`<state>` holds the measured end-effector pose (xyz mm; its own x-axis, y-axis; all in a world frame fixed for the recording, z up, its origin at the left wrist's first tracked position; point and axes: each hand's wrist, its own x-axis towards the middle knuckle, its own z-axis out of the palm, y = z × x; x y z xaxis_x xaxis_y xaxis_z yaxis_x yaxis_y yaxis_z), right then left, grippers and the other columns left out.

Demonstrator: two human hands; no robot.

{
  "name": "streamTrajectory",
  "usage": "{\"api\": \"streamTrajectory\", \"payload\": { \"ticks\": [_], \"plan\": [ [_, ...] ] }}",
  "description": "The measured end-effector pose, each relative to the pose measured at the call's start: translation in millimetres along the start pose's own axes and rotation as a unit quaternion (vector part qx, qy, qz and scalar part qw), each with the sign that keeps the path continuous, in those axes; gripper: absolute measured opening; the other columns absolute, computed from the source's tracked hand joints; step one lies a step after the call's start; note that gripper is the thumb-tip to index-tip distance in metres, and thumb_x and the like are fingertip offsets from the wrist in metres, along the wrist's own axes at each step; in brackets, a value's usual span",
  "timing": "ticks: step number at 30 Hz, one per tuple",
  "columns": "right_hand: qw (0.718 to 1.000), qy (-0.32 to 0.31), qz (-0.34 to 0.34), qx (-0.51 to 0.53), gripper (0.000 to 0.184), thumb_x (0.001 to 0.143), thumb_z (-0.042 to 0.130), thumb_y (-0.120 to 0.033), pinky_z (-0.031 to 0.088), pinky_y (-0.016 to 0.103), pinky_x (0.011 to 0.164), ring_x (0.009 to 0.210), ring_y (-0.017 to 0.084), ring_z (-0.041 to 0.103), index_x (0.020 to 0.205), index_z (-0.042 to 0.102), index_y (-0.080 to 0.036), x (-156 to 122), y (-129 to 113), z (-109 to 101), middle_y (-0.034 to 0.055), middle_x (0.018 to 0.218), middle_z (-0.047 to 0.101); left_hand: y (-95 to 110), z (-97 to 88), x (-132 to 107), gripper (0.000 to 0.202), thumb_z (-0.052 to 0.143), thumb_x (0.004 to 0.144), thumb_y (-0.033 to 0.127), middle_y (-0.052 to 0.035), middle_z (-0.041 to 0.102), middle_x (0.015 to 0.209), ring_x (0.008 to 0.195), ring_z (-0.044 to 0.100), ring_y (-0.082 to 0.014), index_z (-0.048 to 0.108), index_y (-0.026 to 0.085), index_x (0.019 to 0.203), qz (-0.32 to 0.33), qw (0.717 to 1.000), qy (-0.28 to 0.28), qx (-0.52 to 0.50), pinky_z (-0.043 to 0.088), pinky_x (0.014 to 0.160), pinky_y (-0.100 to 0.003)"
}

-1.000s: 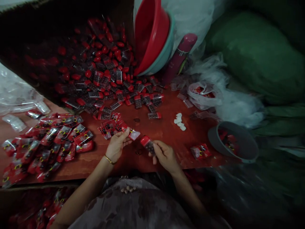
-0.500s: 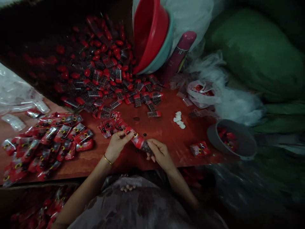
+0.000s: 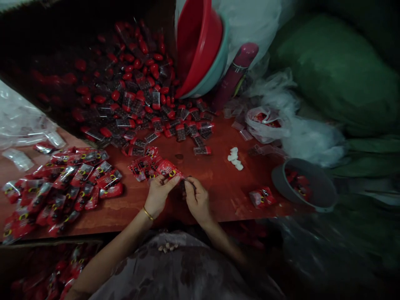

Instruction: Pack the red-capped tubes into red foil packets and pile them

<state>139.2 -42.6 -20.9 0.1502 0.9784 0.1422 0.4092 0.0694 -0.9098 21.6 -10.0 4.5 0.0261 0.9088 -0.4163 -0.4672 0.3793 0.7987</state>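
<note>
Only the head view to go on: the left hand (image 3: 158,193) and the right hand (image 3: 194,199) are both pinched shut on one red packet (image 3: 169,169), held just above the near edge of the red table (image 3: 218,175), between the person's body and the little fan of empty-looking printed sleeves (image 3: 144,166) lying just behind it. The left fingers grip the packet's left end and the right fingertips are closed at its right end; whether something small and dark is tucked under the right fingers I can't tell, it's too dim there. The packet's long axis runs roughly left-to-right, tilted a bit, left end further from the person, printed face up toward the camera. Progress-wise I'd guess it's somewhere in the middle: there's a decent spread of finished packets (image 3: 62,183) off to the left, but the heap of clear red-capped boxes (image 3: 137,96) at the back is still huge, so lots left. Also around: a grey bowl (image 3: 304,183) on the right with a few packets in it, one stray packet (image 3: 262,196) near it, some white tablets (image 3: 235,158), and a tipped red basin (image 3: 200,41).
</note>
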Motion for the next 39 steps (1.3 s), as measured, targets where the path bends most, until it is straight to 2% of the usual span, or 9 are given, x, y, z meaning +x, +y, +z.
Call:
{"api": "streamTrajectory", "payload": {
  "ticks": [4,8,15,20,24,28,31,34,39],
  "plan": [
    [0.998,-0.032,-0.036,-0.038,0.026,0.09,0.039,-0.034,0.049,0.025,0.059,0.06,0.015,0.062,0.096,0.059,-0.02,1.2,-4.4,2.2,0.0026,0.068,0.064,-1.1,-0.8,-0.6,0.029,0.08,0.054,0.039,0.0013,0.061,0.054,0.054,0.055,-0.0105,0.066,0.015,0.063,-0.025,0.999,-0.032,-0.036,0.046,0.06,-0.024],
    [0.996,-0.02,-0.067,-0.051,0.025,0.088,0.041,-0.035,0.051,0.028,0.065,0.07,0.018,0.064,0.096,0.059,-0.019,1.3,-7.2,0.8,0.007,0.08,0.068,-4.8,-2.3,-0.4,0.028,0.081,0.054,0.035,-0.001,0.068,0.066,0.064,0.06,-0.0125,0.069,0.016,0.07,0.005,0.998,-0.06,-0.027,0.047,0.069,-0.025],
    [0.988,-0.037,0.05,0.142,0.028,0.092,0.035,-0.043,0.046,0.022,0.049,0.054,0.012,0.055,0.09,0.053,-0.021,-2.5,-6.8,-1.9,-0.001,0.066,0.057,-13.9,5.5,-10.6,0.025,0.076,0.062,0.038,0.0012,0.063,0.058,0.049,0.052,-0.0086,0.067,0.016,0.067,0.01,0.994,-0.105,0.022,0.043,0.051,-0.022],
    [0.97,-0.117,0.029,0.213,0.024,0.088,0.046,-0.04,0.048,0.022,0.052,0.05,0.01,0.056,0.103,0.05,-0.022,-7.6,-1.5,-22.5,-0.0048,0.062,0.057,-8.4,18.4,-21.0,0.032,0.078,0.057,0.041,-0.0018,0.065,0.066,0.056,0.055,-0.0119,0.068,0.016,0.075,0.024,0.998,-0.066,-0.001,0.043,0.049,-0.022],
    [0.972,-0.106,0.021,0.209,0.021,0.083,0.054,-0.04,0.046,0.021,0.046,0.043,0.009,0.054,0.092,0.053,-0.021,-8.8,11.3,-36.1,-0.0043,0.061,0.06,-17.1,25.8,-30.5,0.03,0.079,0.056,0.04,0.0004,0.062,0.059,0.05,0.051,-0.0083,0.066,0.015,0.065,0.018,0.997,-0.075,0.024,0.041,0.049,-0.02],
    [0.976,-0.072,0.039,0.203,0.026,0.073,0.064,-0.044,0.042,0.02,0.04,0.039,0.009,0.05,0.073,0.051,-0.022,-9.6,22.0,-40.6,-0.0062,0.052,0.056,-31.2,29.2,-39.4,0.03,0.081,0.053,0.038,0.0007,0.063,0.062,0.056,0.055,-0.0085,0.065,0.015,0.064,-0.02,0.997,-0.078,0.003,0.045,0.058,-0.021],
    [0.988,-0.066,-0.01,0.142,0.031,0.073,0.064,-0.046,0.039,0.019,0.042,0.041,0.008,0.046,0.063,0.049,-0.022,-8.8,23.8,-42.1,-0.0065,0.048,0.05,-36.0,27.5,-42.7,0.03,0.083,0.052,0.035,-0.0001,0.066,0.064,0.058,0.059,-0.0092,0.066,0.015,0.066,-0.062,0.996,-0.06,-0.027,0.047,0.062,-0.021],
    [0.988,-0.105,-0.098,0.055,0.035,0.077,0.059,-0.049,0.037,0.02,0.046,0.044,0.009,0.046,0.059,0.049,-0.021,-0.4,20.8,-49.0,-0.0054,0.049,0.05,-33.0,22.2,-44.8,0.031,0.083,0.052,0.035,-0.0027,0.068,0.066,0.059,0.063,-0.0122,0.066,0.014,0.068,-0.083,0.996,-0.037,-0.023,0.05,0.064,-0.025],
    [0.962,-0.183,-0.189,-0.076,0.039,0.091,0.036,-0.043,0.037,0.022,0.055,0.053,0.012,0.056,0.067,0.056,-0.021,41.9,19.4,-74.9,-0.0007,0.058,0.059,-7.9,0.8,-49.5,0.033,0.081,0.055,0.035,-0.0083,0.072,0.073,0.071,0.068,-0.0203,0.066,0.013,0.074,-0.001,0.998,0.057,-0.006,0.052,0.073,-0.031]
  ]
}}
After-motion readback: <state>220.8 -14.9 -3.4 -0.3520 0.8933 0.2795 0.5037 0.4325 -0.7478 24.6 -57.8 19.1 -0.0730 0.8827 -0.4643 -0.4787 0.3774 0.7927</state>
